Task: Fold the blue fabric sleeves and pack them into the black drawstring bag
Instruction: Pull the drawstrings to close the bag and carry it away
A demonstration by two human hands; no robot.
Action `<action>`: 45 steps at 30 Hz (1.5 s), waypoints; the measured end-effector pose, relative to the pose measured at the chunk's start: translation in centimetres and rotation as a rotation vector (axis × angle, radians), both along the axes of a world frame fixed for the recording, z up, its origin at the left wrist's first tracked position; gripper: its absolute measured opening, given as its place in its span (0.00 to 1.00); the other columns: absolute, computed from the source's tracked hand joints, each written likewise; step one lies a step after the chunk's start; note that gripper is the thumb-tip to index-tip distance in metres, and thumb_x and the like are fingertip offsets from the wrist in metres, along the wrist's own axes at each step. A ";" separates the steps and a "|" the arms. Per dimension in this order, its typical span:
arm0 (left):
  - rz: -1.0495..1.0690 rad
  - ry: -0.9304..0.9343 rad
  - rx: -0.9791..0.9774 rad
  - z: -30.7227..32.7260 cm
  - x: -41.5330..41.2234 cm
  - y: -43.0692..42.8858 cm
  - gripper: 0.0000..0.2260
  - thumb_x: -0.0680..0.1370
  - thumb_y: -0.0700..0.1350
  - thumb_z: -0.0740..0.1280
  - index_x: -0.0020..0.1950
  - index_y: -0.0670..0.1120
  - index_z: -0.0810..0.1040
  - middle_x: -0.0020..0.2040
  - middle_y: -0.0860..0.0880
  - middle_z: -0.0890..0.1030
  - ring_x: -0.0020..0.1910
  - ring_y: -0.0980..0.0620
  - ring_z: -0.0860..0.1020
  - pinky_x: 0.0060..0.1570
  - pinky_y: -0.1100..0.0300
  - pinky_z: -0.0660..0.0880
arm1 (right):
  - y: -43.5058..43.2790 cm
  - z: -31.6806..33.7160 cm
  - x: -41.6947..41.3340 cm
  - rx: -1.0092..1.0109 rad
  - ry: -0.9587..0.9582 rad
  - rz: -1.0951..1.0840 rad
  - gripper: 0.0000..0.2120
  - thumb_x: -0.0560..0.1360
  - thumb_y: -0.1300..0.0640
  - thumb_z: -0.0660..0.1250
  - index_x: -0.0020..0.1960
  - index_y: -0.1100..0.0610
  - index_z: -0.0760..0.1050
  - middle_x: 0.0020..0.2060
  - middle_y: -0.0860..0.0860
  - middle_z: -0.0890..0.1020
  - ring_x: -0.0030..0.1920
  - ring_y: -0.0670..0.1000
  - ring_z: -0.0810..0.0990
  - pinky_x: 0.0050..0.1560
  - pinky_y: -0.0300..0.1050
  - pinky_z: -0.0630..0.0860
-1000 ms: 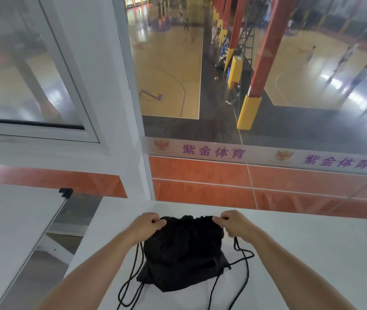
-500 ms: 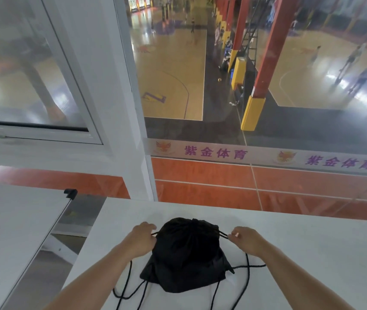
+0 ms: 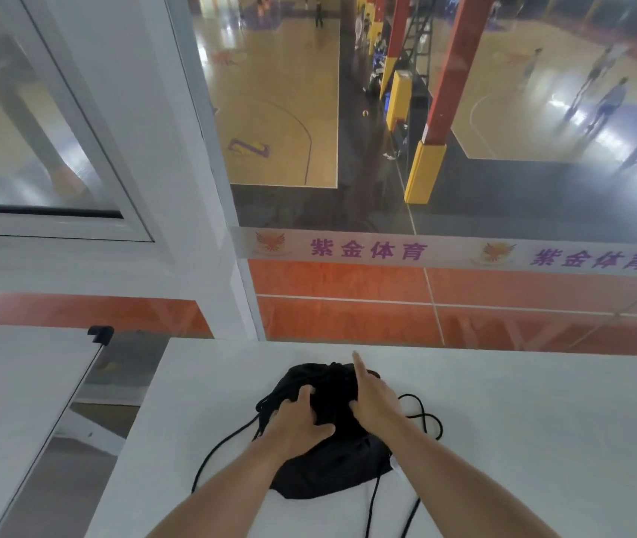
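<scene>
Black drawstring bag — left hand and right hand flat on it.

Matt black cloth bag with corded drawstrings on smooth white table

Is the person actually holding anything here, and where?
Nothing gripped: left hand presses flat on the black drawstring bag, right hand rests open against it.
</scene>
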State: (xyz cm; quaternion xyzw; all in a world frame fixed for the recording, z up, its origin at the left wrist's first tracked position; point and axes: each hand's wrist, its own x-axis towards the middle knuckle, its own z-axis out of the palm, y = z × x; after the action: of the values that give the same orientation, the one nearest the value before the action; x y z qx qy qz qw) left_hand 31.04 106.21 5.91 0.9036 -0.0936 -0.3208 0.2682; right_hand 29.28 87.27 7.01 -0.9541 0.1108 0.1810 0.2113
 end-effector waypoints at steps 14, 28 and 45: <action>-0.403 -0.469 0.025 -1.2 2.3 -0.3 0.31 0.75 0.65 0.64 0.74 0.52 0.66 0.70 0.52 0.73 0.68 0.49 0.71 0.69 0.51 0.69 | 2.7 -0.6 -4.9 -0.140 -0.267 -0.231 0.11 0.78 0.55 0.64 0.58 0.53 0.79 0.57 0.49 0.72 0.60 0.52 0.69 0.63 0.46 0.68; -0.935 -0.359 -0.250 8.4 -11.1 -13.1 0.22 0.76 0.59 0.67 0.67 0.51 0.74 0.61 0.53 0.78 0.58 0.51 0.78 0.59 0.54 0.75 | -3.4 8.1 -28.0 -0.168 -0.379 -0.761 0.09 0.77 0.54 0.62 0.53 0.54 0.78 0.48 0.49 0.82 0.46 0.55 0.81 0.48 0.47 0.75; -1.612 -0.291 -0.598 17.7 -66.7 -16.8 0.05 0.77 0.45 0.67 0.51 0.46 0.79 0.43 0.53 0.79 0.43 0.53 0.77 0.43 0.57 0.72 | 6.6 14.4 -84.5 -0.238 -0.457 -1.511 0.16 0.76 0.50 0.63 0.62 0.49 0.77 0.55 0.50 0.83 0.55 0.55 0.81 0.51 0.47 0.75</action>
State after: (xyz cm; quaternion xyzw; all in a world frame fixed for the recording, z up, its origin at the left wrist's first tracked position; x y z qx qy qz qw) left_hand -35.64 89.38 23.66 0.4858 -0.8180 -0.2562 0.1710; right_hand -55.22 93.84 21.36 -0.6504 0.7001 -0.2244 0.1911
